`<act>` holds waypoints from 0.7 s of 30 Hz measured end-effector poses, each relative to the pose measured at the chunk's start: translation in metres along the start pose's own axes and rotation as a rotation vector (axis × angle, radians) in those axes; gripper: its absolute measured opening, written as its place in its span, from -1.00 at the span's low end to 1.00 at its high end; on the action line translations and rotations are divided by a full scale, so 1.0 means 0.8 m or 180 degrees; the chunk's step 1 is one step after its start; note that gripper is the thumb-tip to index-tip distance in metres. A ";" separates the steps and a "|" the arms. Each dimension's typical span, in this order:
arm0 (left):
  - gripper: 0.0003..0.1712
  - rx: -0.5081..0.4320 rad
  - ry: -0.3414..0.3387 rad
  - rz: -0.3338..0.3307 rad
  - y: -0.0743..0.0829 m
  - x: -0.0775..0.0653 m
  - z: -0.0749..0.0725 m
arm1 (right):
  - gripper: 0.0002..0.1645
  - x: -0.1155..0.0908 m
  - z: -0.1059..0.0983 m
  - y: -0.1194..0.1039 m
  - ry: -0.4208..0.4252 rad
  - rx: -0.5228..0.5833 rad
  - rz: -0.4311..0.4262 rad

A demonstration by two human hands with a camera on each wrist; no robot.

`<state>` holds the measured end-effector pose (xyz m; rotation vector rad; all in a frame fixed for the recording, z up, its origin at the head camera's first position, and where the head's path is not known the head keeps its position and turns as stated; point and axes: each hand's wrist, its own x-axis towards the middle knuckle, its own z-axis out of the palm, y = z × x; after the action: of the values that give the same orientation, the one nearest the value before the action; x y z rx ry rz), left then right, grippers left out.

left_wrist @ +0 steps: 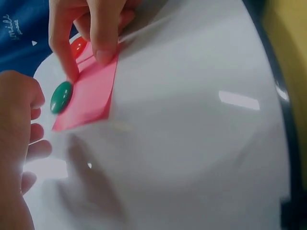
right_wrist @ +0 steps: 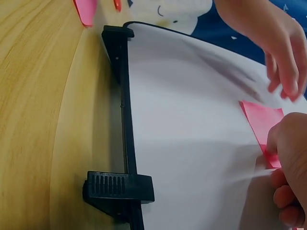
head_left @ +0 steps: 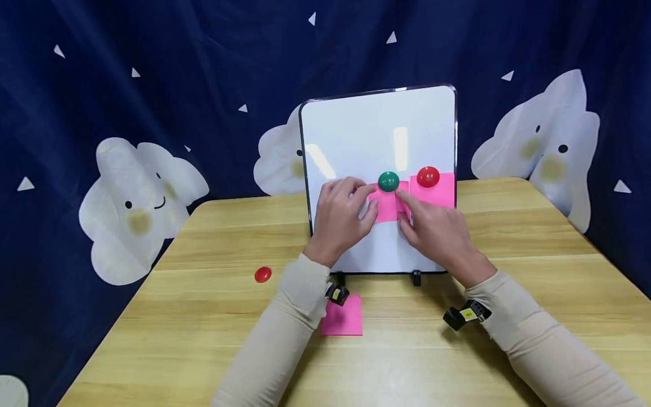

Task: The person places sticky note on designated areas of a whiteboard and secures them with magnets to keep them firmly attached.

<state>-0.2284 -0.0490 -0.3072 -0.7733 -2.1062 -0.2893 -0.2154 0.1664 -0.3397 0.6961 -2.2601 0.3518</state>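
Observation:
A pink sticky note (head_left: pixel 385 208) lies on a white board (head_left: pixel 351 135), with a green round magnet (head_left: pixel 389 181) at its top edge. My right hand (head_left: pixel 437 229) touches this note. In the left wrist view, its forefinger reaches beside the green magnet (left_wrist: pixel 61 97) and its thumb rests near the note's edge, finger and thumb apart. On the note's other side is my left hand (head_left: pixel 342 217), fingers loosely bent; the left wrist view shows it off the board, holding nothing. To the right, a red magnet (head_left: pixel 428 177) sits on a second pink note (head_left: pixel 441 195).
The board stands on black feet (head_left: pixel 416 278) on a wooden table (head_left: pixel 203 316). Another red magnet (head_left: pixel 263 275) lies on the table at the left. A third pink note (head_left: pixel 346 319) is partly under the left wrist. Behind hangs a dark blue curtain (head_left: pixel 213 51).

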 end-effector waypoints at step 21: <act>-0.77 -0.0648 -0.0012 -0.0142 -0.044 -0.091 -0.035 | -0.51 0.000 -0.004 -0.014 0.0104 0.0307 0.0354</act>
<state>-0.1998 -0.1201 -0.3448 -0.8456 -2.1216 -0.5331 -0.2071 0.1588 -0.3367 0.6102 -2.2679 0.5252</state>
